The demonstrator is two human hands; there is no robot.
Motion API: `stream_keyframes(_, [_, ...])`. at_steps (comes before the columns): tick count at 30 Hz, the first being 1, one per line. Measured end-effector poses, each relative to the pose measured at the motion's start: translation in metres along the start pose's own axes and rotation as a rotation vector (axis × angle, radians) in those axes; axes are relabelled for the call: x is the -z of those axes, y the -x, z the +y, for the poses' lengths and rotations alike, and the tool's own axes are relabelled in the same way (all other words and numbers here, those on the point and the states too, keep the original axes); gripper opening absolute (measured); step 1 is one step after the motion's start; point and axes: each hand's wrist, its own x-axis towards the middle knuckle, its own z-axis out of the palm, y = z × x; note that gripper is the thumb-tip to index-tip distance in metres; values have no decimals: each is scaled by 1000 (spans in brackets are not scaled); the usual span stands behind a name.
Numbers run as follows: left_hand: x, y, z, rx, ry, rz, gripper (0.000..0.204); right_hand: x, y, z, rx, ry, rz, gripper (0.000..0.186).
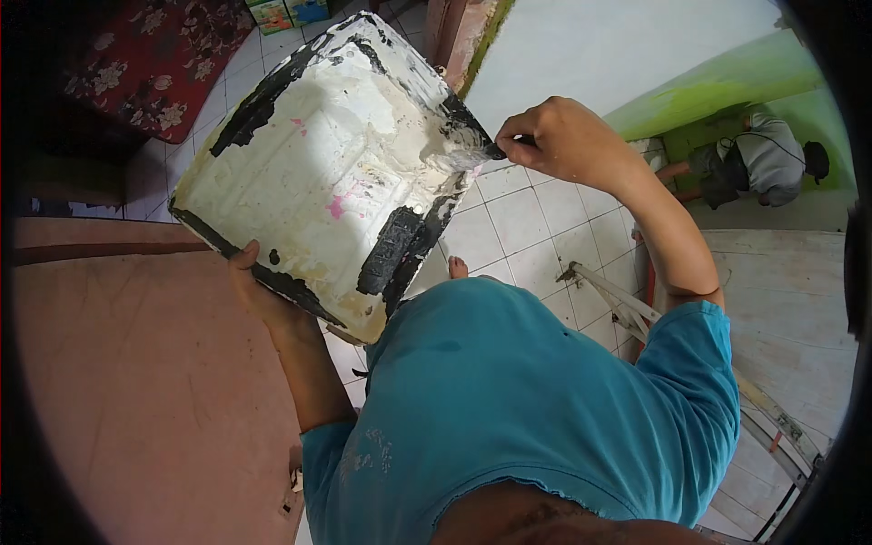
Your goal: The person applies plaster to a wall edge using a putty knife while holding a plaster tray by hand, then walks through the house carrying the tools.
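Note:
A worn white plastic paint tray [318,173], blotched with black, cream and pink dried coating, is tilted up in front of me. My left hand [259,282] grips its lower left edge, with the thumb on the rim and the other fingers hidden behind. My right hand [563,145] is at the upper right edge, fingers pinched on a small dark piece [495,150] beside crinkled, translucent material; whether that is a tool or peeled coating I cannot tell. A black patch [386,250] lies on the tray's lower right part.
A person in grey [763,154] crouches by a green wall at right. A metal ladder [618,295] stands below them on white tiles [518,227]. A pink board [136,363] fills the lower left. A red floral cloth [145,73] and colourful boxes [291,11] are at upper left.

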Motion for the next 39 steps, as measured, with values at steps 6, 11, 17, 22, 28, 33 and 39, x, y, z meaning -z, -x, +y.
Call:
stream_keyframes(6, [25,-12,32,11,-37,81,70,-15,-10,-54,237,49,92,15])
stream_keyframes(11, [-4,-13,5,31,-5,29,69,-9,-5,6,143,-55,97,18])
stream_keyframes(17, [-74,-6,-29,51,-2,57,69,22,-17,108,-154,-519,-182,25])
stream_keyframes(22, [-104,-2,-53,44,-73,85,70,5,-9,173,-402,-918,-294,23])
stream_keyframes(28, [-86,-27,-52,88,-67,42,67,-12,-25,176,-483,-1144,-298,24])
stream_keyframes(33, [-66,-35,-39,162,-56,56,66,-11,-28,137,-517,-1241,-249,22])
stream_keyframes(39, [-60,-18,-31,169,54,44,67,-2,16,133,-534,-1383,-112,26])
